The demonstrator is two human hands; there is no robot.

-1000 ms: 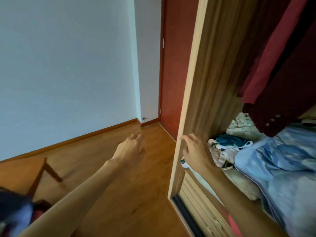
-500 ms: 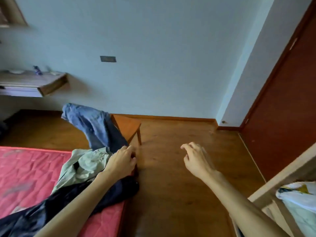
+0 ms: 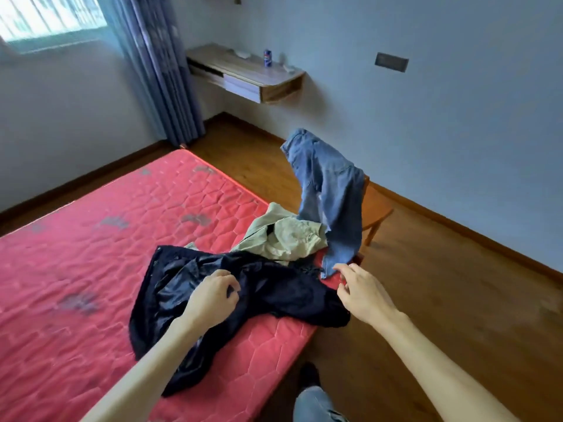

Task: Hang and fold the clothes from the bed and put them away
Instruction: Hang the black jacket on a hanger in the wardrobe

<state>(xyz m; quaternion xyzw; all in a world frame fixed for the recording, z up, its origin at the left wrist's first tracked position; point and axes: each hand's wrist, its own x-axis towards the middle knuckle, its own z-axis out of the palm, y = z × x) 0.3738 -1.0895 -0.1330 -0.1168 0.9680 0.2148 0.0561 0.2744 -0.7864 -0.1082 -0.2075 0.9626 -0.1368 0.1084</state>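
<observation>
A dark navy garment (image 3: 262, 287) lies crumpled on the red mattress (image 3: 106, 239) near its right corner. Behind it sits a pale green garment (image 3: 286, 236). Blue jeans (image 3: 329, 190) hang over a wooden chair (image 3: 376, 208) beside the bed, with one leg end touching the mattress corner. My left hand (image 3: 210, 300) is on top of the navy garment with its fingers curled; whether it grips the cloth is unclear. My right hand (image 3: 362, 293) hovers with its fingers spread at the garment's right edge, just below the jeans' hem.
A wall-mounted wooden shelf (image 3: 246, 71) with a small can is at the back. Blue curtains (image 3: 155, 65) hang beside a window at the far left. Wooden floor (image 3: 441, 300) runs right of the bed. My foot and trouser leg (image 3: 313, 397) stand by the mattress edge.
The view has swung left from the wardrobe to the bed. My right hand has left the wardrobe's edge, and both hands have come down onto the navy garment.
</observation>
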